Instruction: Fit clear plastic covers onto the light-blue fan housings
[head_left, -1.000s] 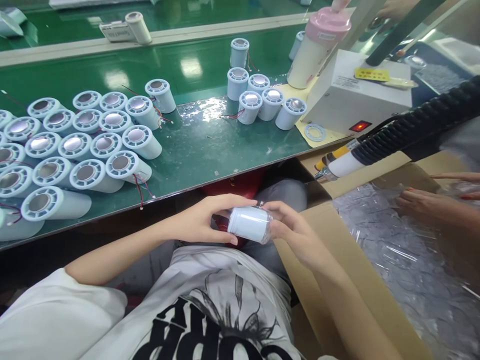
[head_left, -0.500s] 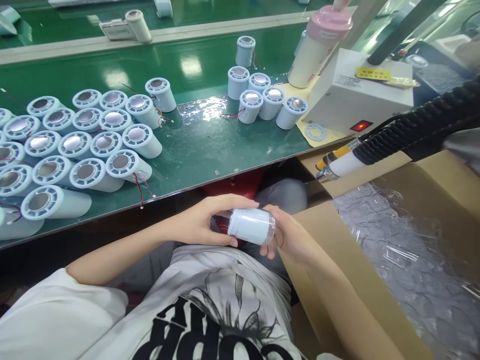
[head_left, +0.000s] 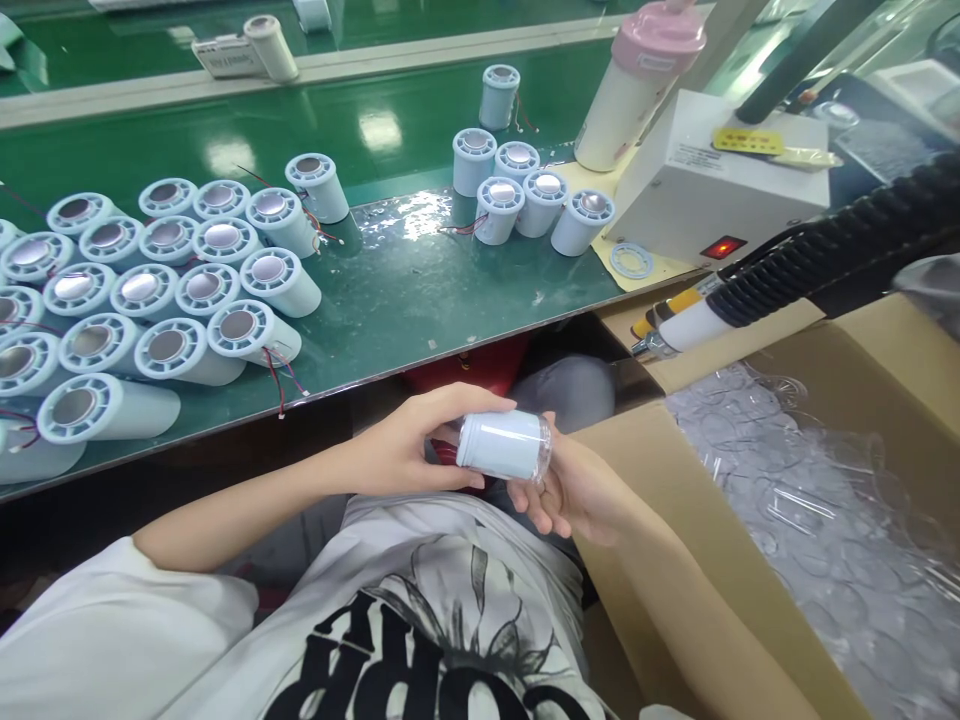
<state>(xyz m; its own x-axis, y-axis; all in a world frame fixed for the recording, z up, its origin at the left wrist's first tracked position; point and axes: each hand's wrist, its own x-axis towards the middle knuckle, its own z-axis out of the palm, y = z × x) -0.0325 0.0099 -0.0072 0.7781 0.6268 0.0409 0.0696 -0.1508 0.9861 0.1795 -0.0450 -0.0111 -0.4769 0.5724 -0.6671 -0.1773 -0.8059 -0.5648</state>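
In front of my shirt, a light-blue cylindrical housing (head_left: 499, 446) lies on its side inside a clear plastic sleeve. My left hand (head_left: 412, 440) grips its left end between thumb and fingers. At the sleeve's right end is my right hand (head_left: 589, 490), palm up with its fingers loosely spread below; whether it touches the sleeve I cannot tell. Many similar housings (head_left: 171, 348) with round metal centres crowd the left of the green bench (head_left: 390, 315), some trailing red and dark wires. A smaller group (head_left: 501, 212) stands farther right.
To my right, an open cardboard box (head_left: 637, 470) contains many clear plastic pieces (head_left: 799, 510). Behind it are a black ribbed hose (head_left: 832, 245) with a metal tip and a white machine (head_left: 720, 190) with a lit red switch. A pink-lidded bottle (head_left: 630, 90) stands beside the machine.
My right hand's fingers have loosened from the sleeve's right end and opened out lower. The left hand keeps its grip, and the housing has tilted slightly.
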